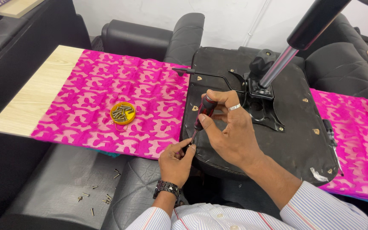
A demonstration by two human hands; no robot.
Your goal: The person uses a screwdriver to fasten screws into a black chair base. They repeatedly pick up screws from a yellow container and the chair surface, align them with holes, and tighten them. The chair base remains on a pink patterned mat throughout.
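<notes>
An upturned black chair seat (294, 127) lies on a board covered with pink patterned cloth (120, 98). Its metal mechanism (260, 91) and gas cylinder (294, 47) stick upward. My right hand (231, 130), with a ring on one finger, grips a red-and-black screwdriver (204, 111) tilted down toward the seat's front left edge. My left hand (176, 161), wearing a dark wristwatch, pinches something small at the screwdriver tip; it is too small to make out.
A small yellow dish (122, 113) full of screws rests on the cloth to the left. Several loose screws (99, 196) lie on the black sofa cushion below. Black sofa seats surround the board; bare wood (35, 93) shows at its left end.
</notes>
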